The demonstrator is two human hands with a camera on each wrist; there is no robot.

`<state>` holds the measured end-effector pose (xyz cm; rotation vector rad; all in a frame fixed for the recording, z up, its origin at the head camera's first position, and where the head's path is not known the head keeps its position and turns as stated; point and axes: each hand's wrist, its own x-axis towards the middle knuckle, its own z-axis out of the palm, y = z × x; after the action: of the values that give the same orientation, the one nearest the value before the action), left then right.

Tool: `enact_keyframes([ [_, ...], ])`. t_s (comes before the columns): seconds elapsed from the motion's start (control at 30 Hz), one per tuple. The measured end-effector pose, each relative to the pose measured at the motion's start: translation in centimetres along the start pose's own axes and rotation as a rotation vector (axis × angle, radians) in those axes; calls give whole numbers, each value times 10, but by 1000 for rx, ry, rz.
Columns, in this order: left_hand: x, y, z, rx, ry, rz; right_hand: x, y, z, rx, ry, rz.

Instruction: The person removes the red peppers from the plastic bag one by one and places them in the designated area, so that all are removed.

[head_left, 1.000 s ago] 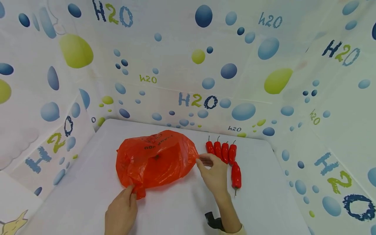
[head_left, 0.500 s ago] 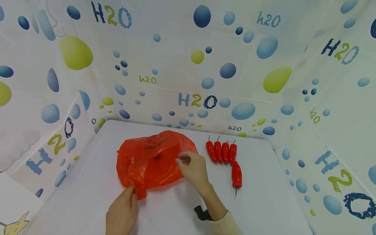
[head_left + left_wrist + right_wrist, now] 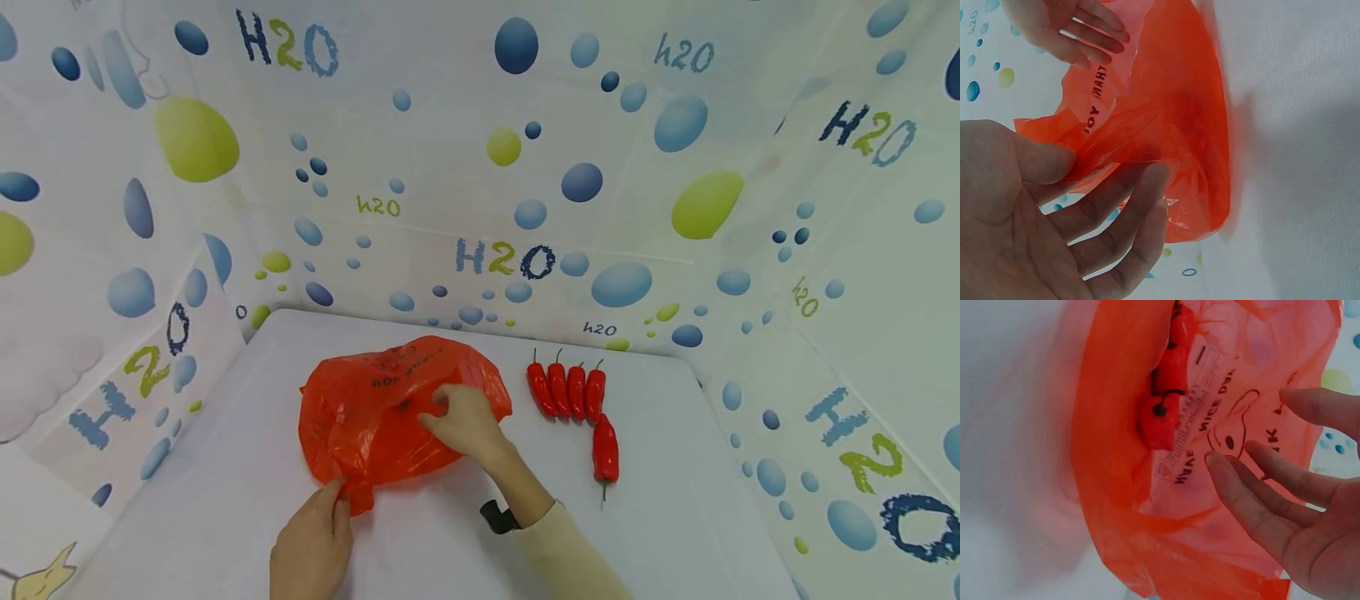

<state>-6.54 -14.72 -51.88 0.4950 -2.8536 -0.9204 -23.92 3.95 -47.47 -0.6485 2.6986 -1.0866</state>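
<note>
An orange-red plastic bag (image 3: 345, 392) with dark printed lettering lies on the white table. My left hand (image 3: 311, 542) pinches the bag's near left edge between thumb and fingers. My right hand (image 3: 467, 423) is over the bag's opening, its fingers apart and loosely bent, with nothing between them. Inside the bag, the right wrist view shows red peppers (image 3: 1160, 422) with dark stems. From the left wrist, the bag's folded film (image 3: 1129, 131) appears at my thumb, and the right hand (image 3: 1075, 28) hangs beyond it.
Right of the bag, several red peppers (image 3: 557, 390) lie side by side in a row. One more red pepper (image 3: 605, 450) lies nearer, its stem towards me. A patterned curtain (image 3: 420, 150) closes off the back and sides of the table (image 3: 667, 533).
My right hand has let go of the bag's right edge and moved left over the opening. My left hand keeps its pinch in the same place. The peppers on the table have not moved.
</note>
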Motion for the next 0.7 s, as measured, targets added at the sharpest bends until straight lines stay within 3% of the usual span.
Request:
enact_keyframes([
  [0.43,-2,1,1,-8,-6,-7,31,-2,21,-61,-129,105],
  [0.63,-3,1,2,-16,18,2,47,-6,32,-78,-118,40],
  [0.7,-4,0,2,-15,33,10,52,-7,37,-102,-105,56],
])
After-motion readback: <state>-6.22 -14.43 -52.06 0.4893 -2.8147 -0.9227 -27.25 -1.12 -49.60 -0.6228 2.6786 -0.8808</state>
